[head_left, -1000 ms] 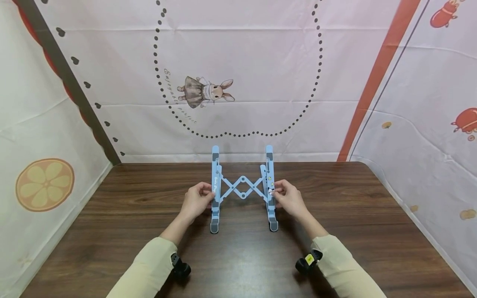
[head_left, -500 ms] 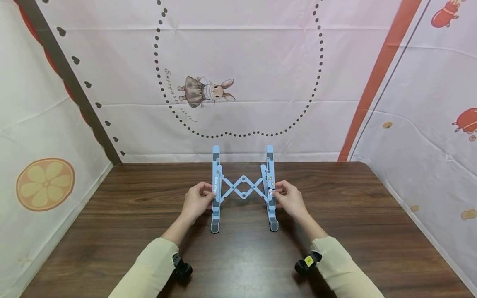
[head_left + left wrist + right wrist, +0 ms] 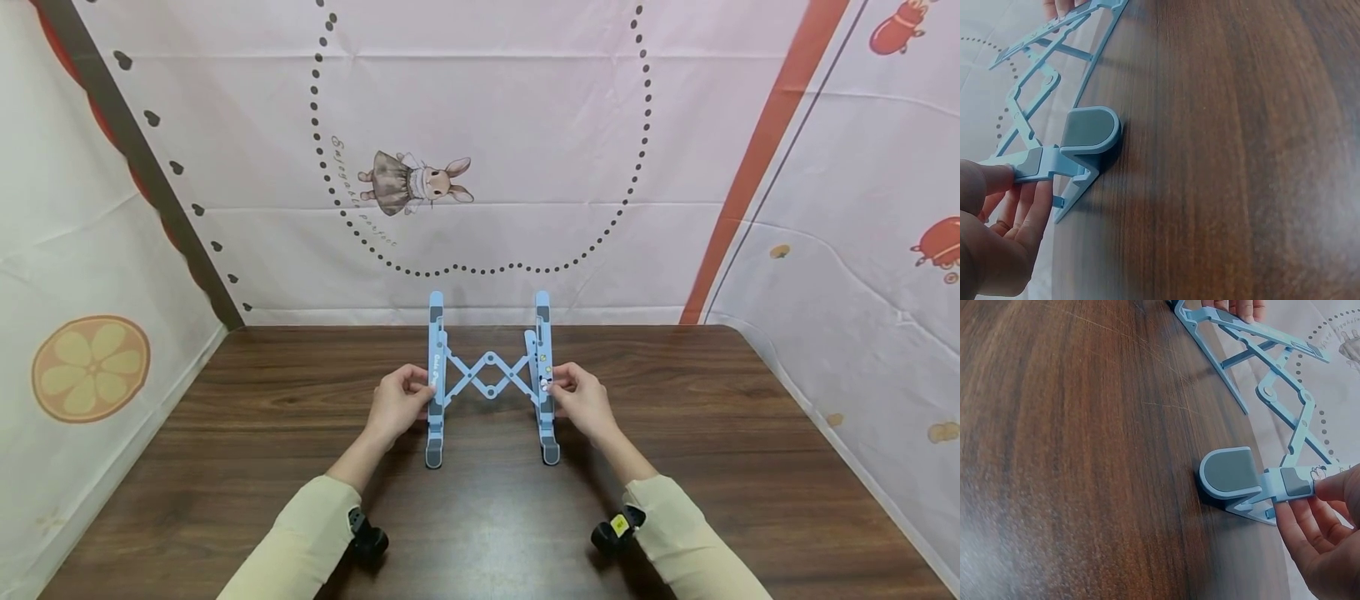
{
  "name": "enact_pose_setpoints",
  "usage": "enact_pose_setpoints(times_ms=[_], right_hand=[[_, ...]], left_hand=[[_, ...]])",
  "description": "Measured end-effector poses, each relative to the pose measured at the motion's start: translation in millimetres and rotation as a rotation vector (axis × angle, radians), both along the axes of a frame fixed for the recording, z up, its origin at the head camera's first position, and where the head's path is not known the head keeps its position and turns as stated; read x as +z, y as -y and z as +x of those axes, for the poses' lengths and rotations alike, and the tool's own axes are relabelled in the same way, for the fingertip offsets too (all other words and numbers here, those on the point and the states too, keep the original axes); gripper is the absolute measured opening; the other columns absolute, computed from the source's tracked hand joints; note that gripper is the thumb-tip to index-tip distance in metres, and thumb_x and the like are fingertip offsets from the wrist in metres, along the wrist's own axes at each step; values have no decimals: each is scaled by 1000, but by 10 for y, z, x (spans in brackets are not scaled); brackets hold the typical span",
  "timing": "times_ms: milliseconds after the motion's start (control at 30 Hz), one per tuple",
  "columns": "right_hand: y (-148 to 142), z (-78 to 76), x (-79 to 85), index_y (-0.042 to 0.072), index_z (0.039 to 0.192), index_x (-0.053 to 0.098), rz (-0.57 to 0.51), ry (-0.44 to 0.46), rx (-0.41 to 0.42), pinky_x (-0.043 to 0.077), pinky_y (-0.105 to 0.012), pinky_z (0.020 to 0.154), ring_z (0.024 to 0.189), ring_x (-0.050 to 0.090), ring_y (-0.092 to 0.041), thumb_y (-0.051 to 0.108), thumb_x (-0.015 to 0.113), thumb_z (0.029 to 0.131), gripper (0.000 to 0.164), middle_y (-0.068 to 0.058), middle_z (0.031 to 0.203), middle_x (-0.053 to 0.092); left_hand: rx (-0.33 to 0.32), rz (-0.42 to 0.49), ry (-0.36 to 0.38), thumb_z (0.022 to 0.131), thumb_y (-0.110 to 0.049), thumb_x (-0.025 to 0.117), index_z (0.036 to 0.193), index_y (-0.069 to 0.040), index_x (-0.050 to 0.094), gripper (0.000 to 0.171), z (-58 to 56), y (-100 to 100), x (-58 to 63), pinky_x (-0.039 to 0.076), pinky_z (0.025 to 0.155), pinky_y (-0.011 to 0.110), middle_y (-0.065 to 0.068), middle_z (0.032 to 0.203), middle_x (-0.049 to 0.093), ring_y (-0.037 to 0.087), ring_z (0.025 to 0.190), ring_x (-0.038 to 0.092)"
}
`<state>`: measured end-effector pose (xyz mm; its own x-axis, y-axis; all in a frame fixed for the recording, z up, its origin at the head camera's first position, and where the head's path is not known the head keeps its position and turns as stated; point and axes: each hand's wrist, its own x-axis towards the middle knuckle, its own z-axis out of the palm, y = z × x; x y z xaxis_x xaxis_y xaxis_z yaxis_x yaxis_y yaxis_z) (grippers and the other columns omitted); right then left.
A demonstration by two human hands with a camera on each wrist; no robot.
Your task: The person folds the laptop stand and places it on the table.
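Observation:
A light-blue folding laptop stand (image 3: 437, 358) stands unfolded on the table, its two side rails joined by a crossed linkage (image 3: 491, 377). Grey pads cover parts of the rails, including the front lips (image 3: 1090, 128). My left hand (image 3: 395, 402) pinches the left rail between thumb on top and fingers underneath. On the other side my right hand (image 3: 587, 404) pinches the right rail, which carries small cartoon prints, in the same manner. The right wrist view shows that thumb and the fingers (image 3: 1300, 531) below the rail. Both rails are raised at a slant above their base bars.
The dark wood-grain table (image 3: 480, 517) spreads around the stand. A printed cloth wall (image 3: 555, 150) rises directly behind its far edge, with more cloth at both sides. A black wrist camera (image 3: 367, 542) sits at the left cuff, another (image 3: 613, 536) at the right.
Both hands keep their hold on the rails. The left rail and left hand have shifted very slightly rightward; the stand otherwise looks the same.

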<state>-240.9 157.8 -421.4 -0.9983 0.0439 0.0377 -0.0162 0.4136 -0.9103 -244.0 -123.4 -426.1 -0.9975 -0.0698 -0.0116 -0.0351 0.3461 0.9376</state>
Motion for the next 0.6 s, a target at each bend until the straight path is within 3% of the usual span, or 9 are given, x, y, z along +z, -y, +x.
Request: enact_pose_setpoints(times_ms=[600], right_hand=[[39,14,9,4,110,60,-16,-11,-16,57,-37,63,81,61,-25,4,59,87,22,-13,92,63]], left_hand=[[-12,7,5,85,-6,63,103,-5,61,18,-9,-8,-3,56,59,31,11,84,63,20,67,65]])
